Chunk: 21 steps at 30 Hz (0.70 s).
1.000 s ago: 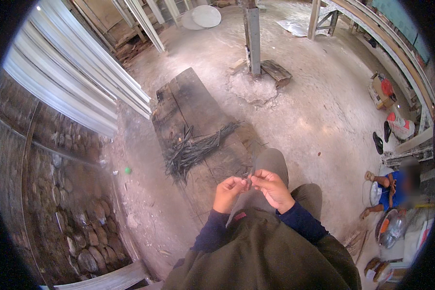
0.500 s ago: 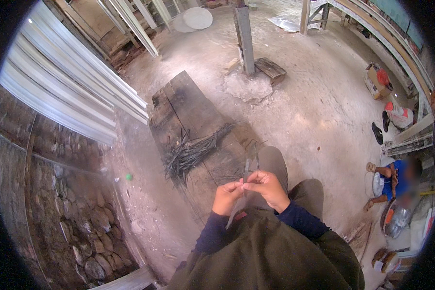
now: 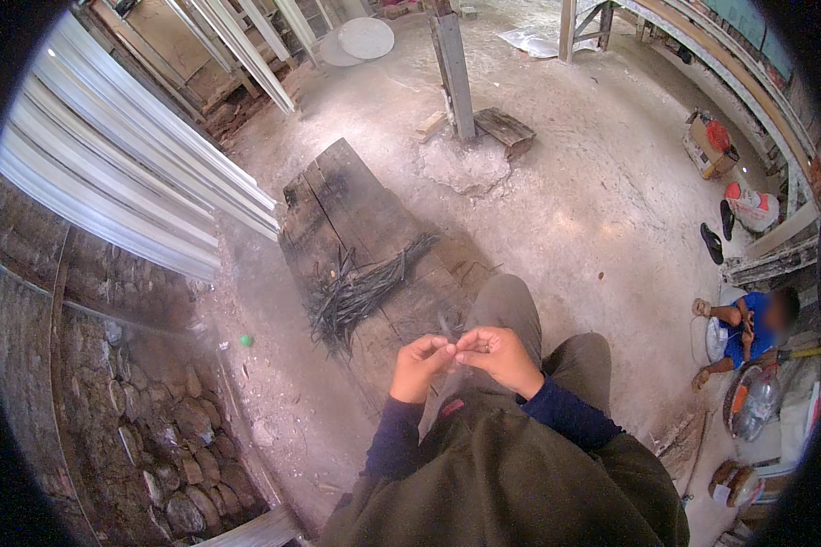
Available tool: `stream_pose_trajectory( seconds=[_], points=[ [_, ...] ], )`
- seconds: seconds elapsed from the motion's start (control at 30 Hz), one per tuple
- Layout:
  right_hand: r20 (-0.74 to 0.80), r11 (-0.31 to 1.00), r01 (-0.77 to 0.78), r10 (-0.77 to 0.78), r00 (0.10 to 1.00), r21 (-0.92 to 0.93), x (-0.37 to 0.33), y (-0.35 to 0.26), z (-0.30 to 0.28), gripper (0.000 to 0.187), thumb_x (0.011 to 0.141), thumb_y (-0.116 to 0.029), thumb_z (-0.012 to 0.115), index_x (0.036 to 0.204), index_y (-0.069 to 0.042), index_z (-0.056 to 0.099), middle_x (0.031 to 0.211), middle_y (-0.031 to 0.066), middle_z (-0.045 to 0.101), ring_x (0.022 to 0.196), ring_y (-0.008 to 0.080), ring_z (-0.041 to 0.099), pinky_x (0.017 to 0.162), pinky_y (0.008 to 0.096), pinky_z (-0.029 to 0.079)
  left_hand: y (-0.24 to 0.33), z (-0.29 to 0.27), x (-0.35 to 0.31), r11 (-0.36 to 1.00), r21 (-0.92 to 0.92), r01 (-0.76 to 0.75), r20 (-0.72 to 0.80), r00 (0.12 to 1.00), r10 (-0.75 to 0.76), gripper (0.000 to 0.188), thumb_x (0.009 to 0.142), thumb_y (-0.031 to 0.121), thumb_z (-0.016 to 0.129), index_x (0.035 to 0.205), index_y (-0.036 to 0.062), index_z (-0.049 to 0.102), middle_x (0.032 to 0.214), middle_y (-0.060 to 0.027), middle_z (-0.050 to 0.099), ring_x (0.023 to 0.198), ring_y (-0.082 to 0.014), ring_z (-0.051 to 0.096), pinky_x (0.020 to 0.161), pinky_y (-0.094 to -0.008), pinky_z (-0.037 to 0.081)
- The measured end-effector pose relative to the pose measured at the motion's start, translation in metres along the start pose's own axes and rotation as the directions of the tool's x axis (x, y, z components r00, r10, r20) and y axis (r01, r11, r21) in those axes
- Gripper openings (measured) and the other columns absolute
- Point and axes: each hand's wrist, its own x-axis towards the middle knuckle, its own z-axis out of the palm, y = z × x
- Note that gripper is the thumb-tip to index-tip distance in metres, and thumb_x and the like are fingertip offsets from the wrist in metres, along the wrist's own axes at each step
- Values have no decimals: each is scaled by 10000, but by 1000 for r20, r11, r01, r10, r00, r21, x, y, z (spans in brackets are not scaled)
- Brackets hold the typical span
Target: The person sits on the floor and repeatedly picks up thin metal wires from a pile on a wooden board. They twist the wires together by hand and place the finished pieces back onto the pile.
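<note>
My left hand (image 3: 418, 368) and my right hand (image 3: 504, 358) meet above my lap, thumbs and fingertips pinched together. Between them runs a thin greyish strip (image 3: 444, 323), blurred, its upper end sticking out past the fingers. Its exact kind is too small to make out. Just beyond, a loose bundle of dark flat strips (image 3: 360, 290) lies across a worn wooden board (image 3: 337, 205), with the strips' ends fanned out at the left.
White corrugated sheets (image 3: 128, 146) stand at the left, above piled stones (image 3: 192, 456). A post (image 3: 453, 77) rises ahead beside a wood block (image 3: 506, 130). At the right, a person in blue (image 3: 748, 324) sits near black sandals (image 3: 711, 243). A small green ball (image 3: 246, 341) lies left.
Both hands stay pinched together and have shifted slightly to the left. The strip's upper end now shows shorter and leans differently. The bundle on the board looks unchanged.
</note>
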Motion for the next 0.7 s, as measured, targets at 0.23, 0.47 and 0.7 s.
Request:
stream_pose_trajectory(
  seconds=[0.23, 0.47, 0.7],
  points=[
    [116, 993, 29, -16, 993, -113, -2, -3, -6, 188, 744, 55, 522, 909, 23, 606, 884, 54, 613, 854, 112, 545, 775, 240, 405, -1, -2, -2, 926, -369, 85, 51, 996, -71, 78, 794, 118, 576, 837, 69, 533, 853, -31, 577, 654, -117, 557, 533, -232, 476],
    [132, 960, 219, -198, 971, -177, -4, -11, 1, 175, 729, 68, 546, 878, 11, 619, 892, 70, 610, 849, 121, 549, 777, 240, 407, -1, 2, -4, 826, -561, 57, 105, 994, 3, 40, 815, 110, 539, 829, 75, 526, 875, -51, 578, 656, -97, 550, 566, -247, 475],
    [96, 994, 80, -73, 993, -71, -3, -10, 3, 71, 768, 7, 564, 823, 8, 610, 848, 63, 601, 801, 123, 556, 750, 243, 421, -2, 12, -9, 739, -673, -32, 60, 993, 99, 31, 822, 101, 526, 839, 85, 506, 904, -64, 570, 725, -132, 564, 619, -238, 457]
  ],
)
